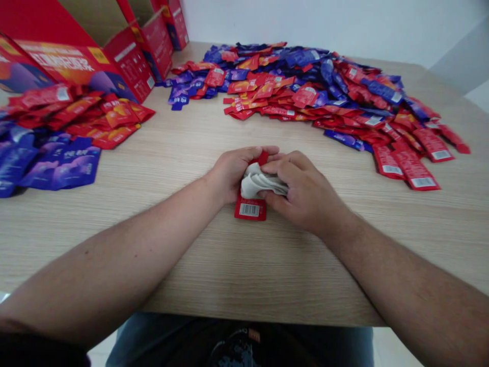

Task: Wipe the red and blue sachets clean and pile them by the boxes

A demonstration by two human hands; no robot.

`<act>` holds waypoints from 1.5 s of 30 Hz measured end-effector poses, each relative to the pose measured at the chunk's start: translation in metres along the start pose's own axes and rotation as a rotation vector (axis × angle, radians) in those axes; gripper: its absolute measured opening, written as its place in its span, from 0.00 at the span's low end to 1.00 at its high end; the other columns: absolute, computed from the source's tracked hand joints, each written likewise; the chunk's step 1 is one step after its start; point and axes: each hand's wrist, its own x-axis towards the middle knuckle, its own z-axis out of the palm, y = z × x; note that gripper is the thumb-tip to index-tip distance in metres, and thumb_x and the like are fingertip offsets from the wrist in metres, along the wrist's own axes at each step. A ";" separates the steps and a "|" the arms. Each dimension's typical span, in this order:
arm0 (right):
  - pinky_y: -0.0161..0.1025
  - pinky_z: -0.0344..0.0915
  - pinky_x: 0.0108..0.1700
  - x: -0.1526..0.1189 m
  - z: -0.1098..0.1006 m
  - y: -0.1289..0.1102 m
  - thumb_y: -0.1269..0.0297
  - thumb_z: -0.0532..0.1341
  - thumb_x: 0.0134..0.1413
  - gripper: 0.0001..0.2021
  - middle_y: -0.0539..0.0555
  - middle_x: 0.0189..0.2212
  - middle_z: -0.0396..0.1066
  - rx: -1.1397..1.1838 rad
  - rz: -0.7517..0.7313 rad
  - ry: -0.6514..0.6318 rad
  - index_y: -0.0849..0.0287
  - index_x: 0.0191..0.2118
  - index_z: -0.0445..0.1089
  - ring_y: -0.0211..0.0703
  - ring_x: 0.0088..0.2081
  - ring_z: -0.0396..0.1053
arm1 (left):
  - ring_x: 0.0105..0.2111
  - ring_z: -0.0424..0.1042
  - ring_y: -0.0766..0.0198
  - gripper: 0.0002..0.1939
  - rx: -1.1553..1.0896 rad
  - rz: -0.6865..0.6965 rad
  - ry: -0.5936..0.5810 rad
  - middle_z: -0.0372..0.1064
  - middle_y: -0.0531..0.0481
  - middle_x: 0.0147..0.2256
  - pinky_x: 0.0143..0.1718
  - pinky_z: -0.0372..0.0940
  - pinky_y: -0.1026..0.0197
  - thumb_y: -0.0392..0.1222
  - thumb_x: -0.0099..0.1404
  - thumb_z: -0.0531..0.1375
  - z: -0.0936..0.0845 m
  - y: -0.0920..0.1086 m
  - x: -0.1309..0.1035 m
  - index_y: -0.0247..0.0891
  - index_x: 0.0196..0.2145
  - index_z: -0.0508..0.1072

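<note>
- So from where I'm sitting, I've got 2 bare hands working together over the near-middle part of the table (229, 270).
- My right hand (307, 191) has a narrow grip on a folded pale cloth (255, 183), thumb underneath and fingers on top.
- My left hand (228, 173) is curled around a red packet (250, 210), holding it. Most of those fingers are hidden, so I can't tell how tight that is.
- The packet is between my hands with the cloth over its middle, and its barcode end pokes out towards me.
- Further back there's a big messy heap of red and blue packets (305, 94), spreading down to the right.
- Over on the left I see a red pile (103, 117) with blue packets (63, 163) just nearer to me.
- Behind those stand some red cardboard boxes (118, 66), at least 2 with open tops.
</note>
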 end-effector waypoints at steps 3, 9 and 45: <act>0.56 0.70 0.55 0.000 0.001 -0.001 0.66 0.68 0.58 0.17 0.61 0.47 0.72 0.035 -0.039 -0.021 0.56 0.53 0.74 0.57 0.51 0.70 | 0.44 0.82 0.54 0.19 0.000 -0.016 -0.017 0.82 0.40 0.42 0.56 0.72 0.50 0.35 0.73 0.52 0.001 0.000 -0.002 0.29 0.56 0.76; 0.57 0.69 0.56 0.000 0.002 0.001 0.66 0.68 0.57 0.18 0.60 0.48 0.73 0.019 -0.001 0.024 0.54 0.54 0.74 0.59 0.53 0.69 | 0.42 0.82 0.56 0.20 -0.034 -0.026 -0.033 0.82 0.41 0.42 0.55 0.73 0.51 0.36 0.74 0.52 0.000 0.001 -0.001 0.29 0.57 0.74; 0.50 0.71 0.48 -0.005 0.001 -0.004 0.66 0.68 0.57 0.16 0.57 0.44 0.72 0.113 -0.082 -0.180 0.55 0.52 0.76 0.52 0.45 0.71 | 0.42 0.82 0.54 0.19 -0.077 0.036 -0.084 0.81 0.41 0.38 0.56 0.72 0.49 0.35 0.73 0.53 -0.007 -0.004 0.005 0.28 0.55 0.75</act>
